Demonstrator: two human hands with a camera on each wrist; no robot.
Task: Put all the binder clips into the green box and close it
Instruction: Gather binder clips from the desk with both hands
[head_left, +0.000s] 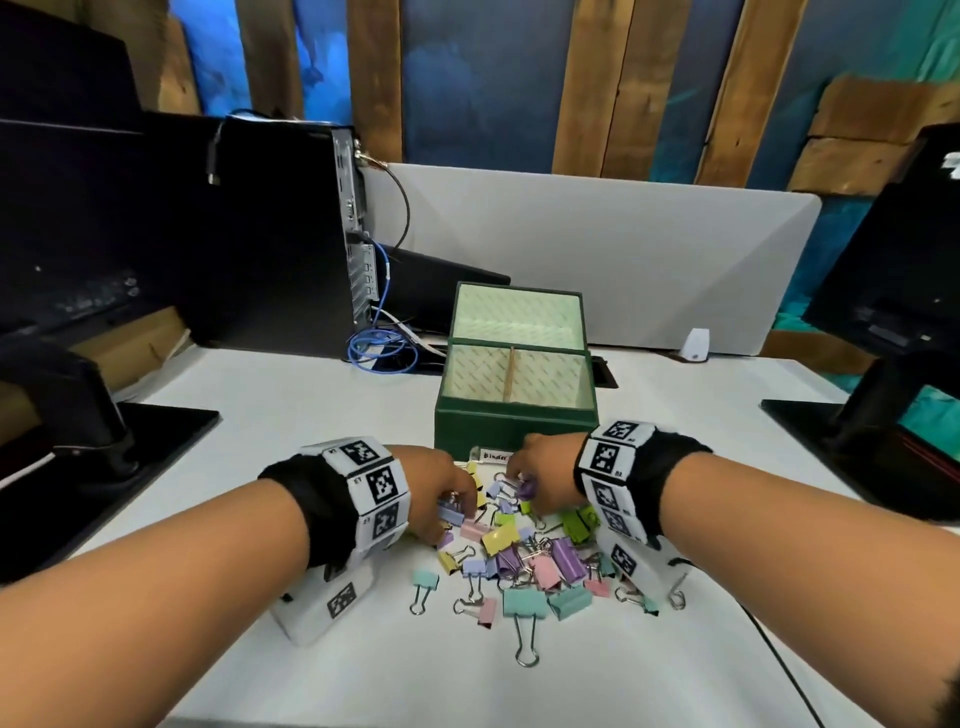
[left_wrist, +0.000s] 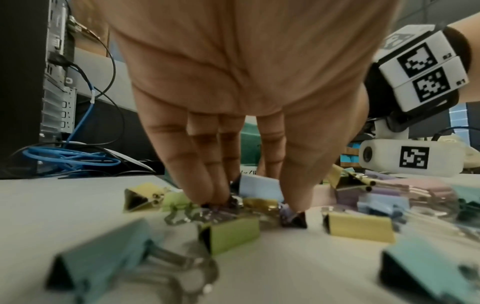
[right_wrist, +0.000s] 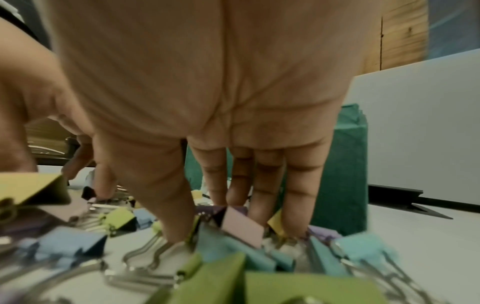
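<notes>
Binder clips (head_left: 511, 551) lie in a loose pile on the white bench (head_left: 311, 389), near its front edge. The green box (head_left: 514, 410) stands just behind the pile, toward the bench's far edge, with its lid open and upright. Left hand (head_left: 434, 491): fingers (left_wrist: 205, 181) and thumb are curled down into the pile, grip closed around several clips. Right hand (head_left: 545, 470): fingers (right_wrist: 301, 185) and thumb reach down into the pile, touching clips; whether this grip holds any cannot be told.

Computer tower (head_left: 270, 234) (blue cable (head_left: 379, 353) beside)
</notes>
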